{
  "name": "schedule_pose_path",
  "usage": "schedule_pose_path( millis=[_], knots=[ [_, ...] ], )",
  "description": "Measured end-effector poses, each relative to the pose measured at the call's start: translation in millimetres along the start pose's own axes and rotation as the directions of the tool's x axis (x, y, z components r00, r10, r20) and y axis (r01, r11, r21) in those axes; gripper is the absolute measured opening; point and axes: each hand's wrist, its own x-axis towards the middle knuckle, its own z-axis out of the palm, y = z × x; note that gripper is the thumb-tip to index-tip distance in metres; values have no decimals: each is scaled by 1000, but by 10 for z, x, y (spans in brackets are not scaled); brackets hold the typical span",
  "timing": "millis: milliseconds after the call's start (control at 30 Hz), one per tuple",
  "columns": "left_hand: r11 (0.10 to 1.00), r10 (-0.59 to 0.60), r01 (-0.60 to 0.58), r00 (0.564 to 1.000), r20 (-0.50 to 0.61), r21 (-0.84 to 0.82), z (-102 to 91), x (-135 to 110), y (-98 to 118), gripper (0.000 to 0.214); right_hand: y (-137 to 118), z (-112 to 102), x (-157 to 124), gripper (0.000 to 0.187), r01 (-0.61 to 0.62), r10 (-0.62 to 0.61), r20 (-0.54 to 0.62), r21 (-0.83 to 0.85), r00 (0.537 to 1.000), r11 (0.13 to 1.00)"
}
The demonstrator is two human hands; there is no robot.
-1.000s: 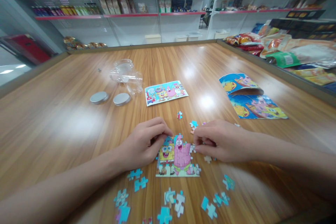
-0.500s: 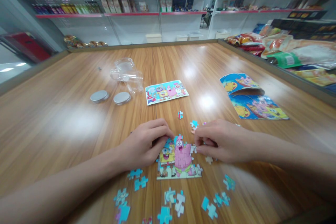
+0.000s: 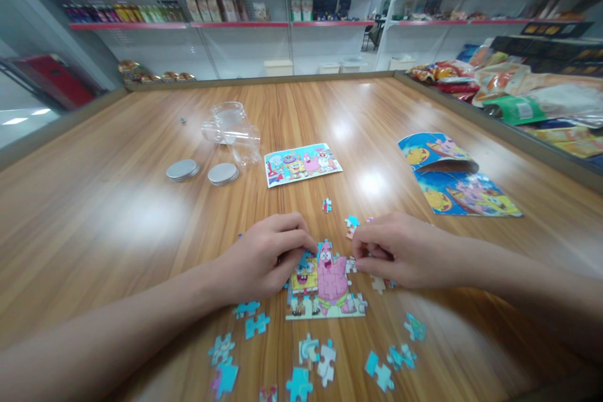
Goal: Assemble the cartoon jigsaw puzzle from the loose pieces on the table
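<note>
Puzzle between both hands

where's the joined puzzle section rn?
Head view, lower half, just right of centre: the joined puzzle section lies on the table between the left hand and the right hand.

Tabletop: glossy wood grain. From the matt cardboard puzzle: lids, 10 o'clock, smooth metal; containers, 11 o'clock, clear glossy plastic.
</note>
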Motion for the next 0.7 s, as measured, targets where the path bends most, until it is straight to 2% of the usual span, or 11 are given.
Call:
schedule_pose_path(
  millis=[700],
  knots=[
    [999,-31,31,999,13,-16,12,-14,-24,25,18,14,1,7,19,-19,-1,-19,1000,1000]
  ],
)
